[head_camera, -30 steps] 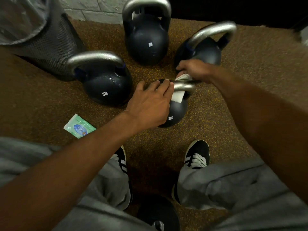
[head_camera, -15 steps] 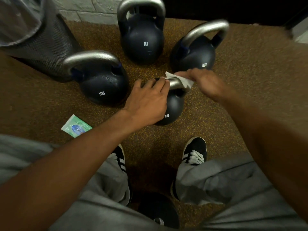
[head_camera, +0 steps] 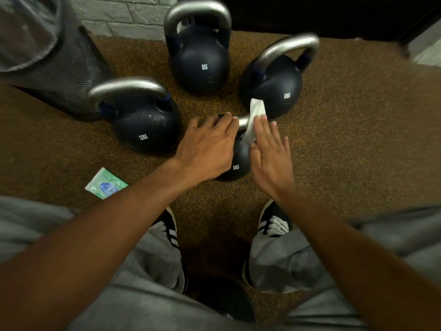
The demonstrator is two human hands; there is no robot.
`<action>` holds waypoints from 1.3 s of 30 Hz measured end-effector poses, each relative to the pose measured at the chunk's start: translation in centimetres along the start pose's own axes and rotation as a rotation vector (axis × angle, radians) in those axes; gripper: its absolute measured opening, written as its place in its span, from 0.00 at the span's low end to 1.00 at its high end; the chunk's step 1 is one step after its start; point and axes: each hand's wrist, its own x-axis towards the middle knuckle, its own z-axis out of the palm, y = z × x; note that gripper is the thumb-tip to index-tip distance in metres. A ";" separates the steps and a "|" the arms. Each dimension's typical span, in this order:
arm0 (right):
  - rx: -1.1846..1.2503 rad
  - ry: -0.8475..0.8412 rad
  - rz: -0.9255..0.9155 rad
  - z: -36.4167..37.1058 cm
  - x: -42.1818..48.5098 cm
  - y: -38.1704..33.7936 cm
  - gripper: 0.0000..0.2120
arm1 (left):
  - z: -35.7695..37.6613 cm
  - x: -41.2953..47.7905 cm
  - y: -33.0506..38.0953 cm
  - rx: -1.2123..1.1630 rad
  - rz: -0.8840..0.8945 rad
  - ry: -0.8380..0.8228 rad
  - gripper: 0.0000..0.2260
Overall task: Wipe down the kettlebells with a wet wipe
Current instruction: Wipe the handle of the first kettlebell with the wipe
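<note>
A small black 8 kg kettlebell (head_camera: 236,163) stands on the floor in front of my feet. My left hand (head_camera: 210,146) lies over the left part of its silver handle (head_camera: 243,121) and grips it. My right hand (head_camera: 269,151) has its fingers stretched out and presses a white wet wipe (head_camera: 255,115) against the right side of the handle; the wipe sticks up past my fingertips. Three more black kettlebells stand behind: a 12 kg one (head_camera: 143,125) at the left, an 8 kg one (head_camera: 200,60) at the back, a 12 kg one (head_camera: 279,89) at the right.
A green wipe packet (head_camera: 105,183) lies on the speckled brown floor (head_camera: 358,139) by my left knee. A black mesh bin (head_camera: 62,68) with a clear liner stands at the back left, against a grey brick wall (head_camera: 124,15). Another dark round object (head_camera: 224,302) sits between my legs.
My right hand swung from the far side of the handle around to the near right side, fingers now flat. The wipe went with it and stands upright. My left hand stayed on the handle.
</note>
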 end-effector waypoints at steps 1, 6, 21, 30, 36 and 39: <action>0.104 0.010 0.060 0.4 0.2 -1.0 0.29 | 0.0 0.0 0.0 -0.005 0.005 -0.003 0.27; 1.205 0.166 0.717 0.9 2.7 -7.7 0.27 | 0.2 0.1 -0.2 -0.005 0.007 0.001 0.30; 2.218 0.138 0.966 0.3 2.7 -4.5 0.33 | 0.1 0.0 -0.2 -0.009 0.008 0.004 0.26; 2.223 0.151 0.981 0.3 2.9 -4.2 0.32 | 0.3 -0.1 -0.4 -0.014 0.014 0.016 0.26; 2.253 0.147 0.939 0.7 4.0 -4.6 0.33 | 0.3 -0.1 -0.2 -0.017 0.004 0.012 0.27; 2.274 0.142 0.911 1.2 3.8 -4.6 0.33 | 0.3 -0.2 -0.2 -0.015 0.011 0.019 0.27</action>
